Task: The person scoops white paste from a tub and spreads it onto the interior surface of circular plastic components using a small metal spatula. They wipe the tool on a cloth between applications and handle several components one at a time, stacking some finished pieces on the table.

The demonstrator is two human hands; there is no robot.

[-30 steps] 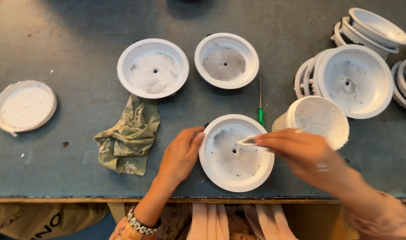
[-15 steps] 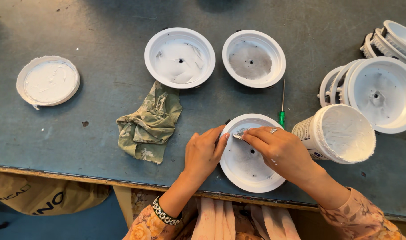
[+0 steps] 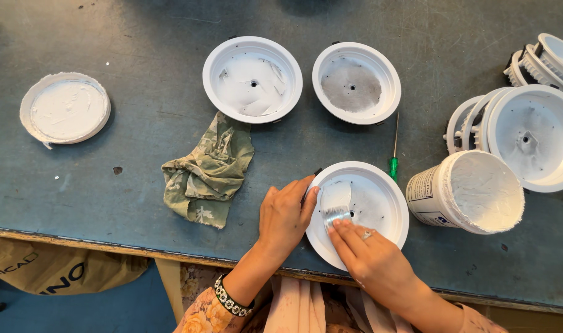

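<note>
head view — right hand [image 3: 373,259] fingers-down in white housing [image 3: 380,203]

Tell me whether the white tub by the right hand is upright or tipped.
Tipped. The white tub lies on its side on the table, its open mouth showing white paste, beside the right hand.

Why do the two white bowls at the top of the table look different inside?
The left bowl is smeared white across its floor; the right bowl has a dull grey floor. The left bowl looks slightly wider than the right bowl. Both are round, white, open side up, with a small hole in the middle.
</note>
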